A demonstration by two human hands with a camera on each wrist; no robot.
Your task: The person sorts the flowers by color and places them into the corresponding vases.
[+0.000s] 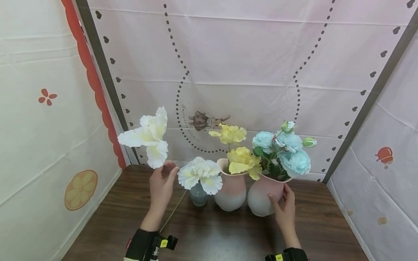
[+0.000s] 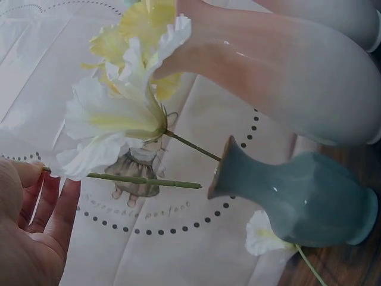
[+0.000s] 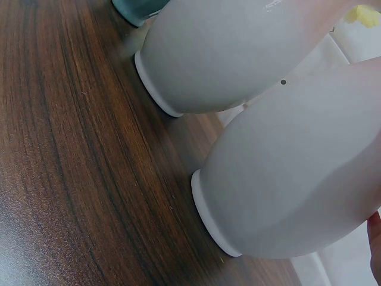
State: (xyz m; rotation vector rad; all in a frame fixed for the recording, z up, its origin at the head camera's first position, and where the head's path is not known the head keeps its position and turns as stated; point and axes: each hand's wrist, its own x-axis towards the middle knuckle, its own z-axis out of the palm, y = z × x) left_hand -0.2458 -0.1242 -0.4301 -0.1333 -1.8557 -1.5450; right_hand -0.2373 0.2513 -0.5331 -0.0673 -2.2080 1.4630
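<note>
My left hand (image 1: 162, 186) pinches the green stem (image 2: 140, 179) of a white artificial flower (image 1: 147, 137) between thumb and fingers. In the left wrist view the stem's cut end points at the mouth of a small blue-grey vase (image 2: 286, 190). A white flower (image 2: 119, 113) stands in that vase. Behind it shows another white blossom (image 2: 261, 233), its stem slanting across the table. My right hand (image 1: 285, 210) holds the side of a pink-and-white vase (image 1: 262, 201), thumb in front and fingers round its right side. Light-blue flowers (image 1: 289, 148) with green leaves fill this vase.
A second pink-and-white vase (image 1: 230, 197) with yellow flowers (image 1: 243, 159) stands between the other two vases. All three are on a dark wooden table (image 1: 222, 239). Patterned pale cloths hang at the back (image 1: 241, 50) and both sides.
</note>
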